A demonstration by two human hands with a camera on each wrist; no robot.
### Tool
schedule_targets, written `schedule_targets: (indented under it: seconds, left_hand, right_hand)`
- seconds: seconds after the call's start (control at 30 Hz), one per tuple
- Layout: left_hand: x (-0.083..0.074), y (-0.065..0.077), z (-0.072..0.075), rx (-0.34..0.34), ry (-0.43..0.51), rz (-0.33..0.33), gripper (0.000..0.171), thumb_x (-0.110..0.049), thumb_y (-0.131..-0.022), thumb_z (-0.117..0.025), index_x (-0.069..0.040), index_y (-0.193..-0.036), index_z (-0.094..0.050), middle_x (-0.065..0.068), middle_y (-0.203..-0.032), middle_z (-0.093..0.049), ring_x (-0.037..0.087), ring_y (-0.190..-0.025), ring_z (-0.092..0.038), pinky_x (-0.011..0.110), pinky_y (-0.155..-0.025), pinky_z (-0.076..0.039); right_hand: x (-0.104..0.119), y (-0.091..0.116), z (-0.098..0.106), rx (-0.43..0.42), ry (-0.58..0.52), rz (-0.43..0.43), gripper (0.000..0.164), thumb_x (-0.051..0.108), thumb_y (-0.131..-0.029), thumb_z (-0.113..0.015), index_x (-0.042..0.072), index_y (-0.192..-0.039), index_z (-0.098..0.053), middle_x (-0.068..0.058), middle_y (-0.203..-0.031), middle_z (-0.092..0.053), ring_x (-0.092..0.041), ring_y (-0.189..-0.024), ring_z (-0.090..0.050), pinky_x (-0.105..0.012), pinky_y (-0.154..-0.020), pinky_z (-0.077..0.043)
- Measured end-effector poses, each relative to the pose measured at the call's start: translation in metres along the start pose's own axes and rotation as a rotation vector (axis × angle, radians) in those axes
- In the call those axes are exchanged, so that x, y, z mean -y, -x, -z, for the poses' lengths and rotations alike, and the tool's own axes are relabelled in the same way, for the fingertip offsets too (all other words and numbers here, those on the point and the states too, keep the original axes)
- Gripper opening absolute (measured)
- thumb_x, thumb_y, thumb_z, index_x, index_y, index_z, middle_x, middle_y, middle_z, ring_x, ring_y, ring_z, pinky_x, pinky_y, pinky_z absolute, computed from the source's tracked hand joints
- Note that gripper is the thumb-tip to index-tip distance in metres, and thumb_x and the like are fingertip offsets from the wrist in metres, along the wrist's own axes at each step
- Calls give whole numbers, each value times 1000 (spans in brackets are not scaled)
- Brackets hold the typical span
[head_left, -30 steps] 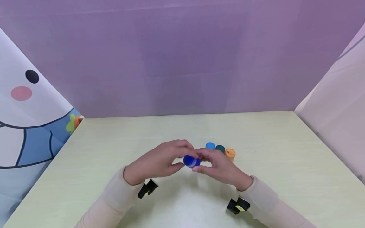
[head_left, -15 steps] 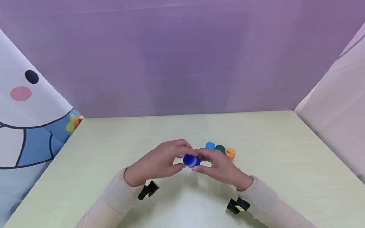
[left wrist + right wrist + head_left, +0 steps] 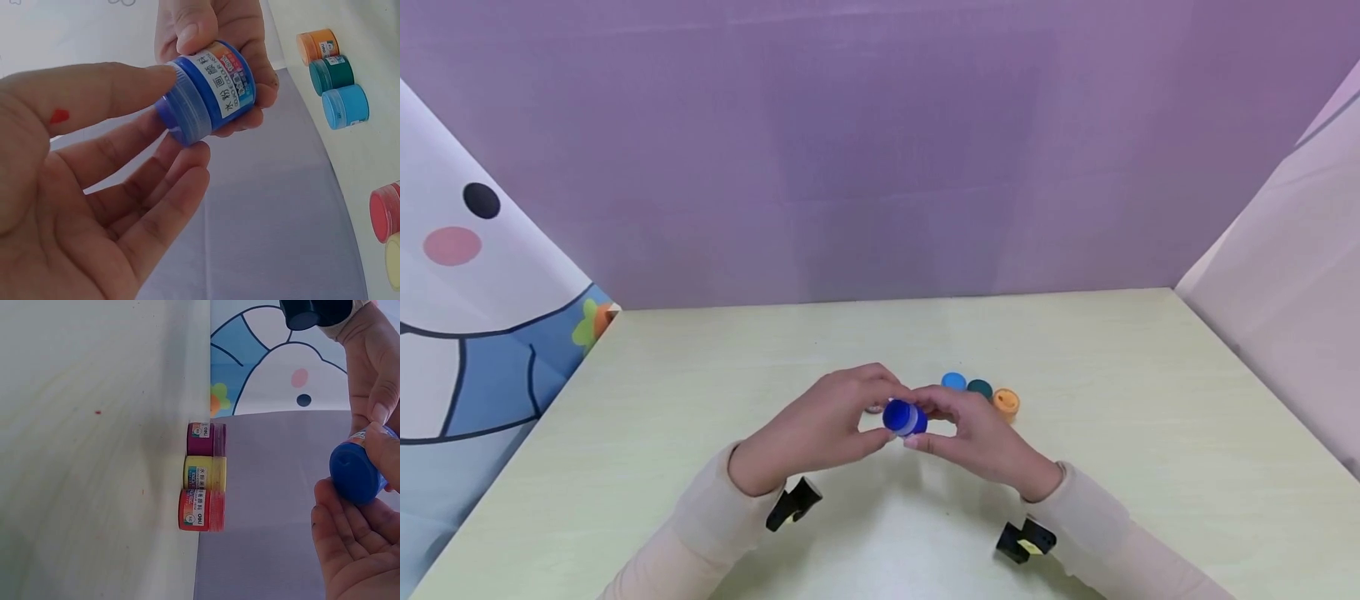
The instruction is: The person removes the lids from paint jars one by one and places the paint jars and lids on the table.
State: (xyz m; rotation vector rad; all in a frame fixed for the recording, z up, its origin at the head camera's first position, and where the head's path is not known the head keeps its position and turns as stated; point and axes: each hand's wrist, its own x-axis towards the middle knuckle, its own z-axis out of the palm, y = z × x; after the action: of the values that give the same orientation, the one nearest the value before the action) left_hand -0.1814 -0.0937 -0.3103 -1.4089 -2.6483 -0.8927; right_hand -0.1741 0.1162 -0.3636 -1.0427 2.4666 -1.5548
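Note:
A blue paint jar (image 3: 904,418) with a printed label and a clear-sided lid (image 3: 187,106) is held tilted above the table, between both hands. My left hand (image 3: 823,421) pinches the lid end with thumb and index finger, its other fingers loosely bent below, as the left wrist view shows. My right hand (image 3: 977,437) grips the jar's body near its base, thumb on one side and fingers on the other. From the right wrist the round blue base (image 3: 353,472) faces the camera. Whether the lid is loose I cannot tell.
Orange (image 3: 317,47), dark green (image 3: 331,74) and light blue (image 3: 345,106) paint jars stand in a row beyond my right hand. Purple (image 3: 200,439), yellow (image 3: 199,474) and red (image 3: 194,510) jars form another row, mostly hidden behind my left hand in the head view.
My left hand has shifted slightly upward and its fingers have moved around the lid, uncovering a bit of a jar behind. The right hand keeps its grip almost unmoved.

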Motion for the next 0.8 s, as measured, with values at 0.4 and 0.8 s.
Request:
schedule_targets:
  seconds: [0.4,0.8]
  left_hand:
    - [-1,-2,-2,-28,-31,80,28,-21,-78,-70,-12,-103,-61,-9,-90,-55,5,-79,-53,20,-71,-46]
    - [0,-1,0,-21,-46,102,38,-34,-75,-73,-15,-105,-59,-11,-90,-53,6,-78,-50,21,-69,-45]
  right_hand:
    - [-8,0,-1,-27,1,-8,40,25,-79,-69,12,-115,-56,7,-108,-60,-10,-93,-57,-31,-83,-46]
    - [-8,0,-1,-25,6,-17,38,24,-80,-68,12,-115,-56,5,-108,-60,-10,-94,-57,-32,-84,-46]
